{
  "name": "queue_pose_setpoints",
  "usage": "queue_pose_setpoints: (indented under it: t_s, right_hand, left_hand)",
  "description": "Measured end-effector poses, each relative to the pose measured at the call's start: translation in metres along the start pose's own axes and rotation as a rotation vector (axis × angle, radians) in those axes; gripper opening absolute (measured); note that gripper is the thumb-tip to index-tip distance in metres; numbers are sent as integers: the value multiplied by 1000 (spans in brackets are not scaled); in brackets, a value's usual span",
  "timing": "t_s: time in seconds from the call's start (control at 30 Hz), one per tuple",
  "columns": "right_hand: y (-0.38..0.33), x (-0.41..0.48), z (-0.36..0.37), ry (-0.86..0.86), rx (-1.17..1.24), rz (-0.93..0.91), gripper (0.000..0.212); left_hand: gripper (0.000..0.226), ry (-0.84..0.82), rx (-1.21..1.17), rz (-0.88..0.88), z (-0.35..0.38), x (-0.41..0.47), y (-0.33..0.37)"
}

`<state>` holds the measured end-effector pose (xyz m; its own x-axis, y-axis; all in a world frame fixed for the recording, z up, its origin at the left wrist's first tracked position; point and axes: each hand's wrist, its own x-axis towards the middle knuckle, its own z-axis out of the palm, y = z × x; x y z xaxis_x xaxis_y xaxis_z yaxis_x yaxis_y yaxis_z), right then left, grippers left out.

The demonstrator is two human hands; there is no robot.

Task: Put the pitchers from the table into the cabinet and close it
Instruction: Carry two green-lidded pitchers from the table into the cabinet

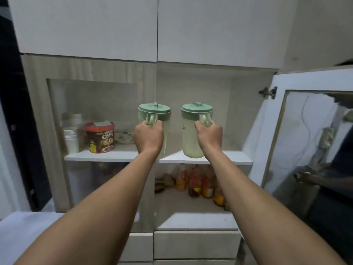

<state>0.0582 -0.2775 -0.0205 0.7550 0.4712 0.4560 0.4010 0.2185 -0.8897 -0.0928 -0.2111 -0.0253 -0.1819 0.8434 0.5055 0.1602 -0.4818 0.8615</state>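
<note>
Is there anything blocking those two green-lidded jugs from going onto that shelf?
Nothing visible does. The right door is swung open, and the shelf ahead of the right pitcher is bare. The left pitcher sits near the closed left door's edge, so it may need to stay right of it.

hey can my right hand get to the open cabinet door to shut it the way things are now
Probably not yet. The right hand is closed around the handle of the right pitcher, so it is occupied. The open door stands just to its right with nothing between, so once the pitcher is set on the shelf, likely yes.
</note>
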Motion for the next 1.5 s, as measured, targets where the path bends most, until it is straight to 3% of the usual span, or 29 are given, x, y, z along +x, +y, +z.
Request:
queue_pose_setpoints:
  t_s: [0.27,0.93,1.5]
  right_hand:
    - [21,50,-41,106,-34,23,18]
    - [98,190,-10,264,-115,55,14]
    - [291,370,28,258,-110,106,18]
  left_hand:
    - [29,-76,-58,5,74,-1,16]
    - [25,-202,-97,-15,246,96,-30]
    - [30,-203,-38,-60,462,142,-140]
